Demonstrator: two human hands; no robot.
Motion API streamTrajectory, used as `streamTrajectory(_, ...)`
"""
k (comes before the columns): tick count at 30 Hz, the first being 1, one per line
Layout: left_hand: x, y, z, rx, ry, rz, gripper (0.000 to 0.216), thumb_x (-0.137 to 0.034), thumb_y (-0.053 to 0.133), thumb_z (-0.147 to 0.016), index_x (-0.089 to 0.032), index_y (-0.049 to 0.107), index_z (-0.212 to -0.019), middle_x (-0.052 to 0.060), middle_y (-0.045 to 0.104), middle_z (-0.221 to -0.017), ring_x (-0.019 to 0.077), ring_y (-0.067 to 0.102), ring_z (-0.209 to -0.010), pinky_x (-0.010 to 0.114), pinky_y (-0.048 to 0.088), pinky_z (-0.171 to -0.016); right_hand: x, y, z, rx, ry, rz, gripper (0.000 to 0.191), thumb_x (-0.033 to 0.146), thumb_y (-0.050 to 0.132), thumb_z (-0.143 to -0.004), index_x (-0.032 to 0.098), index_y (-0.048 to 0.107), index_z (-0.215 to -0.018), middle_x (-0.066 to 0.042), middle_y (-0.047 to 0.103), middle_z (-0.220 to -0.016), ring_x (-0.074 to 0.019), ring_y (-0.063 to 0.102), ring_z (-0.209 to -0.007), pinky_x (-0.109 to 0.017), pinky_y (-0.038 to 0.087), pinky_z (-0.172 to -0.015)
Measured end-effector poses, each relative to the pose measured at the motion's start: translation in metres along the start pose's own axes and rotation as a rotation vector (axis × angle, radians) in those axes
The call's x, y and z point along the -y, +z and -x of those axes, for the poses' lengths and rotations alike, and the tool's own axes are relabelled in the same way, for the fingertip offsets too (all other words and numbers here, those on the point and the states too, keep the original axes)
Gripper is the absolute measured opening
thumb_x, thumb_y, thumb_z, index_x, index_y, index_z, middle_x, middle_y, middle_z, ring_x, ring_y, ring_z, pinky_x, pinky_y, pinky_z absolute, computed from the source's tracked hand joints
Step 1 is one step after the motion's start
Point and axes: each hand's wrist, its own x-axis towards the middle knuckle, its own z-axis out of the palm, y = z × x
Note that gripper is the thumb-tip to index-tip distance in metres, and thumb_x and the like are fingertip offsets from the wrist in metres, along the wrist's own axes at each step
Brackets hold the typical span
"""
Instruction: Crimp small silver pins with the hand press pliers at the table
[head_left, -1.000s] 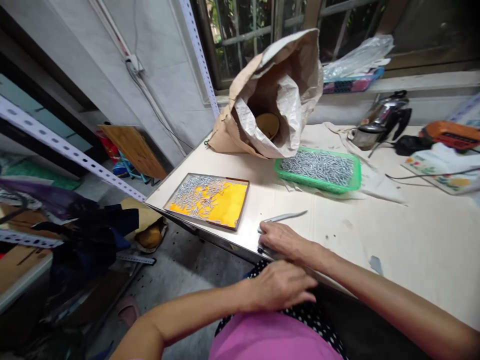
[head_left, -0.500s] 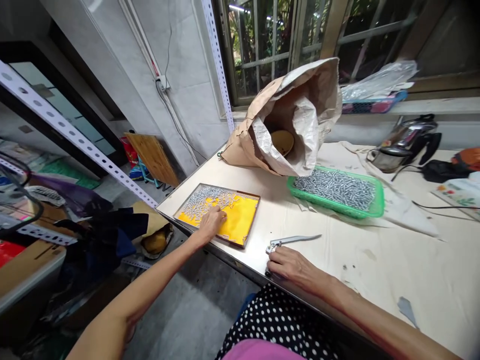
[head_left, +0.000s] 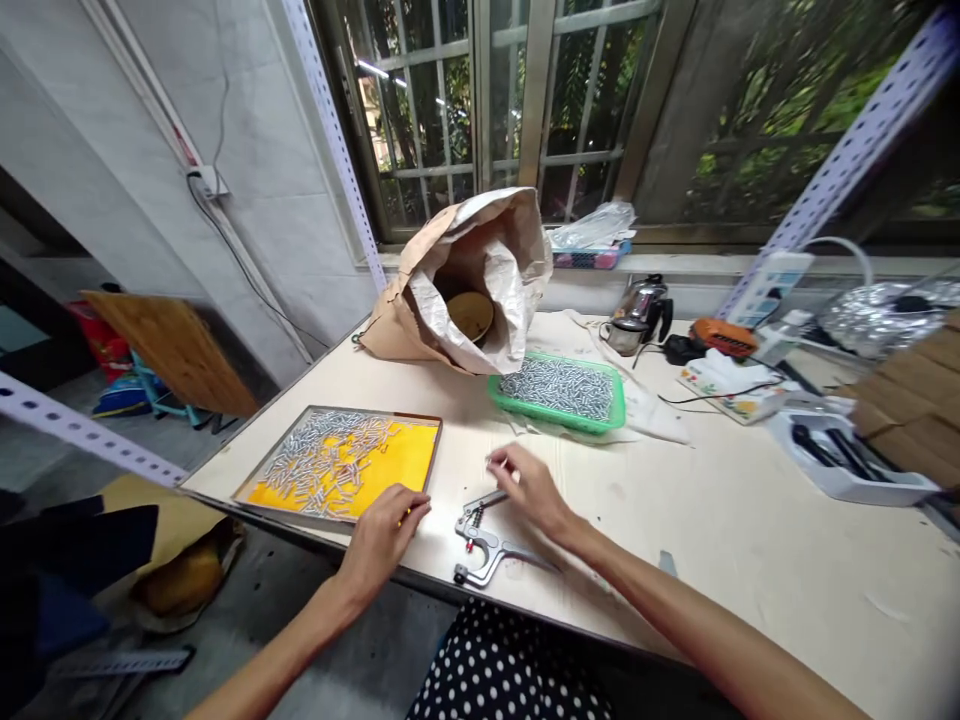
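Far left of the silver metal pliers with the C-shaped head (head_left: 491, 560), a brown wooden board (head_left: 169, 350) leans at a slant, well apart from them. Moving in, nearer to the pliers on their left: a shallow rectangular tray with a bright yellow floor (head_left: 411, 452), flat on the tabletop, small silver metal pins (head_left: 315, 450) scattered thickly over its left part and thinning to the right.

Now the left hand (head_left: 384, 530), at the tray's near right corner, just left of the pliers; its fingertips are drawn into a narrow pinch, and I cannot tell whether a pin sits between them. Behind the pliers, beyond the tray, a big brown paper sack with a white inner lining (head_left: 401, 315) gapes open, lying tilted, with a round tan thing (head_left: 470, 315) inside.

The pliers themselves rest on the cream-coloured tabletop (head_left: 750, 560), handles spread, head to the left, close to the near edge. Over their upper handle comes the right hand (head_left: 534, 490), fingers curled, tips narrow and pointing left; too small to tell if anything is in them, or whether the hand touches the handle.

Behind the pliers and to the right, a green plastic basket (head_left: 616, 400) stands full of the same silver pins. Right of the pliers lies a small grey scrap (head_left: 667, 563); farther back on that side, a shiny metal kettle with a black handle (head_left: 637, 310), and far right, a white plastic tray (head_left: 847, 485) holding black-handled things.
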Motion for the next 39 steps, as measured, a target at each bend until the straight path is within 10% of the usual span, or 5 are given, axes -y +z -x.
streamTrajectory(8,-0.037,0.021,-0.002,0.218,-0.419,0.334,0.036,-0.048,0.062,-0.074,-0.014,0.072,-0.084,0.003,0.067,-0.067,0.0149,0.058,-0.055,0.025,0.045,-0.054,0.0,-0.085,-0.057,-0.158,0.123,0.647,0.033,0.026,0.046,-0.097,0.019,0.059,-0.126,-0.014,0.058,-0.121,-0.0243,0.06,-0.094,-0.033,0.045,-0.074)
streamTrajectory(18,-0.011,0.054,0.003,0.383,-0.595,0.384,0.039,-0.049,0.069,-0.068,-0.011,0.071,-0.075,-0.004,0.049,-0.049,0.0074,0.037,-0.045,0.02,0.026,-0.043,0.029,-0.016,0.093,0.394,0.108,0.546,0.017,0.03,0.055,-0.094,0.019,0.063,-0.104,-0.007,0.061,-0.101,-0.0181,0.058,-0.081,-0.029,0.042,-0.066)
streamTrajectory(39,-0.025,0.052,-0.014,0.584,-0.552,0.104,0.031,-0.043,0.069,-0.066,-0.013,0.069,-0.061,-0.003,0.052,-0.047,0.0071,0.036,-0.045,0.021,0.025,-0.046,0.017,-0.003,0.109,0.335,0.153,0.639,0.012,0.02,0.049,-0.096,0.019,0.061,-0.092,-0.008,0.063,-0.093,-0.019,0.056,-0.08,-0.03,0.036,-0.064)
